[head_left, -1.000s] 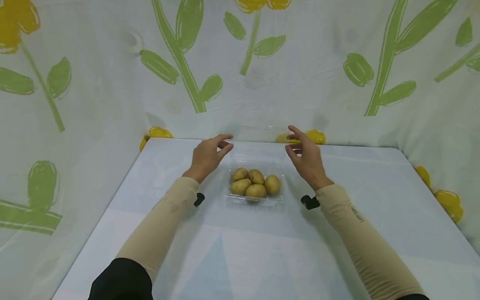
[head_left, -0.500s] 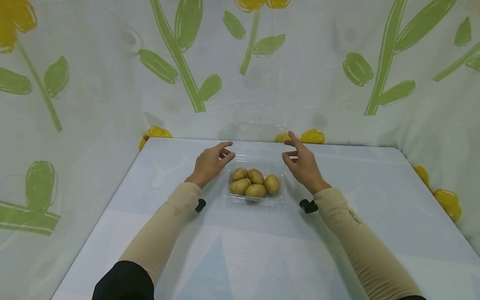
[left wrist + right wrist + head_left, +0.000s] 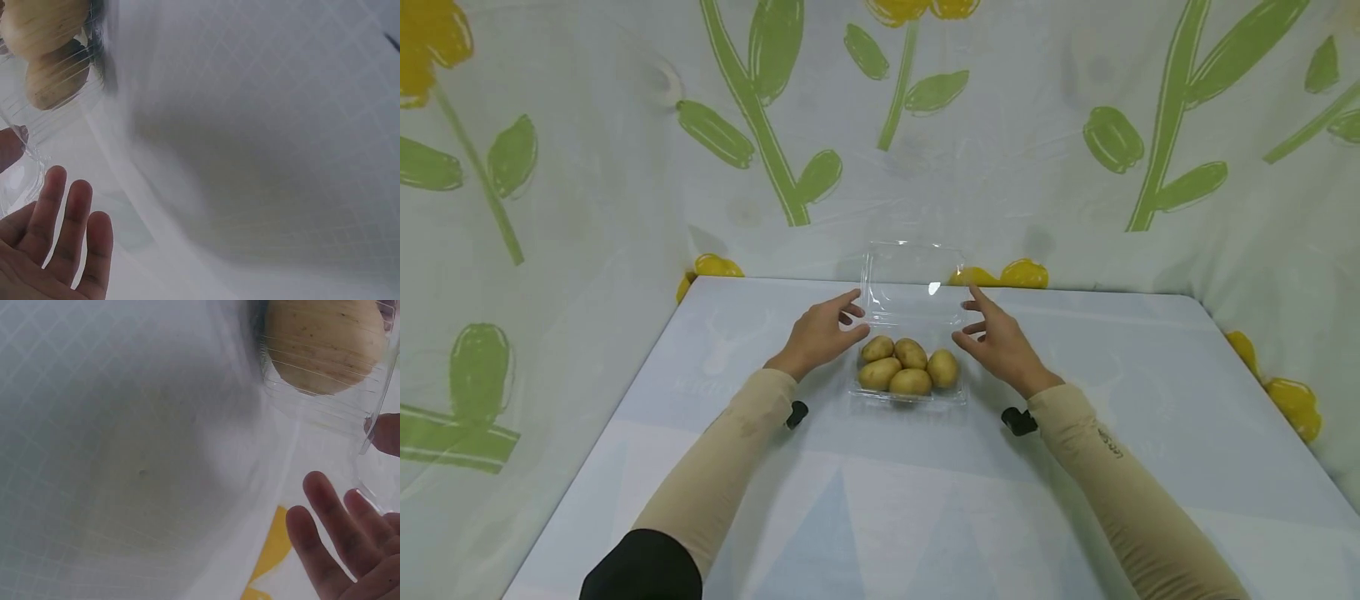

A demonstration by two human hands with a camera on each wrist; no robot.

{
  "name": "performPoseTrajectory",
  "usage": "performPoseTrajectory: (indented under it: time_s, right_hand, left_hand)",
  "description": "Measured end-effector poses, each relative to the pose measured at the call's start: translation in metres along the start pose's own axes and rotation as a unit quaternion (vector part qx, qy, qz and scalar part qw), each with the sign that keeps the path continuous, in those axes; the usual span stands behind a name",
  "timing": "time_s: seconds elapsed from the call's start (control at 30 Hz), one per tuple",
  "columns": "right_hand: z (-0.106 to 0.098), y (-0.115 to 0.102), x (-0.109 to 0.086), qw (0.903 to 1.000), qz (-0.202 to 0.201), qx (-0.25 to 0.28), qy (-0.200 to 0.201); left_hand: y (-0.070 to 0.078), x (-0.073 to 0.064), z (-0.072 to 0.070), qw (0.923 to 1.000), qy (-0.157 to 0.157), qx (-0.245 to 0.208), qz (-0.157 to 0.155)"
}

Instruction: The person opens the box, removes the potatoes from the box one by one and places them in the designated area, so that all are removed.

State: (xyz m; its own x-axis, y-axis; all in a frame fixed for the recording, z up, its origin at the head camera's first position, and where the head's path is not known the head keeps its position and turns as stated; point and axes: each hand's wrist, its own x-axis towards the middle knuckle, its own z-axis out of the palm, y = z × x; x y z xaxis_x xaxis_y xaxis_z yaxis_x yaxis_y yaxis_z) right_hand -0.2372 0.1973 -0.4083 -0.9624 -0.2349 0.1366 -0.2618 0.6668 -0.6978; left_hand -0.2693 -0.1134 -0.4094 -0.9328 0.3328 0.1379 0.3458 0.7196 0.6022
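In the head view a clear plastic clamshell container (image 3: 951, 401) stands mid-table, holding several yellow-brown potatoes (image 3: 912, 382). Its clear lid (image 3: 910, 292) stands raised at the far side, hinged back. My left hand (image 3: 822, 335) is at the left side of the lid and my right hand (image 3: 1002, 346) at its right side. Both wrist views show straight, spread fingers with the thumbs by the clear plastic edge. The left thumb (image 3: 11, 149) and right thumb (image 3: 387, 434) appear to touch that edge. Parts of the lid are hard to see.
The container sits on a pale table (image 3: 895, 517) whose far edge lies just behind the lid. Beyond it hangs a white curtain (image 3: 1000, 183) with green leaves and yellow flowers. Black wrist cameras (image 3: 1019, 421) stick out from both sleeves.
Both hands have come down and slightly nearer to the container. The lid now shows clearly, standing upright behind the potatoes. The potatoes and container have stayed in place.
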Motion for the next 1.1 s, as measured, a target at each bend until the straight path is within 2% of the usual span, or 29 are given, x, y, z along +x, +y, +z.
performPoseTrajectory:
  time_s: [0.23, 0.77, 1.1]
  right_hand:
    - [-0.0003, 0.0014, 0.0006, 0.9996, -0.003, -0.026, -0.007]
    - [0.0055, 0.0016, 0.001, 0.998, 0.031, -0.04, -0.038]
    - [0.0047, 0.0042, -0.0002, 0.9962, 0.054, -0.041, -0.054]
  left_hand:
    - [0.0026, 0.0007, 0.0049, 0.9997, -0.007, -0.008, -0.02]
    - [0.0033, -0.0008, 0.0075, 0.9987, -0.041, 0.018, -0.024]
    - [0.008, -0.0069, 0.0035, 0.9947, -0.077, 0.007, -0.067]
